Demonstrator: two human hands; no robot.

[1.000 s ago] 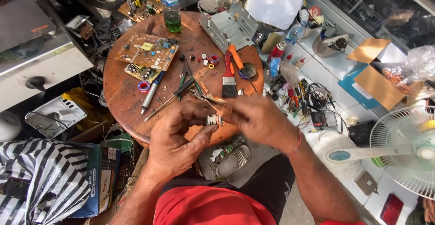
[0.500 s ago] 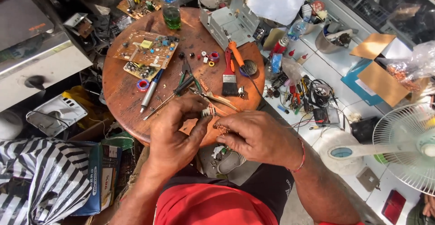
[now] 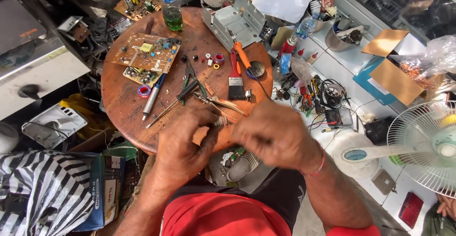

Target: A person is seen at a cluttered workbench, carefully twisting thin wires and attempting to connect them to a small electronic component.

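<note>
at the near edge of the round wooden counter (image 3: 123,108), my left hand (image 3: 183,143) has its grip pinched shut on a small pale component (image 3: 219,120). my right hand (image 3: 273,134) sits just right of it, blurred, fingers curled; i cannot tell whether its grip has hold of anything. just beyond my knuckles lie pliers (image 3: 223,104) and a screwdriver (image 3: 173,104), close enough to crowd the work. farther off lie a brush with a red handle (image 3: 235,78), a grey pen (image 3: 153,97), a roll of tape (image 3: 144,91) and a circuit board (image 3: 147,53). a green-tinted bottle (image 3: 170,5) stands at the far edge, a white fan (image 3: 427,146) at right.
</note>
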